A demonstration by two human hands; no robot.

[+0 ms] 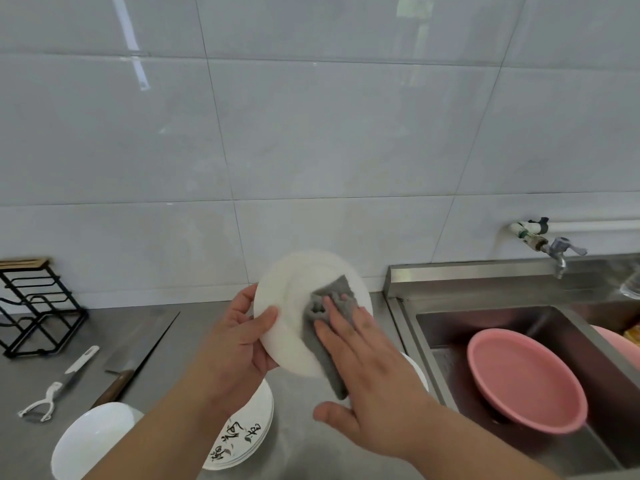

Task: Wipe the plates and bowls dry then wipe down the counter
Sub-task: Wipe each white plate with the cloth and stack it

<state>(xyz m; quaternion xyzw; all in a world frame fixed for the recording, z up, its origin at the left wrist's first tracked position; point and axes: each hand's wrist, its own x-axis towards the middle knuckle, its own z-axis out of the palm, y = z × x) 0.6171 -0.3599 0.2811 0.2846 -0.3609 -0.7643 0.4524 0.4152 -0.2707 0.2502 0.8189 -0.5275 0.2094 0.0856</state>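
Note:
I hold a white plate [291,299] tilted up above the grey counter [162,341]. My left hand [239,337] grips its left rim, thumb across the front. My right hand [367,368] presses a grey cloth [329,306] flat against the plate's face with straight fingers. Below my left forearm lies a stack of white plates with black lettering [246,434]. A white bowl [93,438] sits at the lower left. Another white dish [415,368] peeks out behind my right hand.
A cleaver [138,351] and a white peeler [59,386] lie on the counter's left part, near a black wire rack [38,306]. To the right is a steel sink [450,327] with a pink basin [523,379] inside and a tap [557,254] above.

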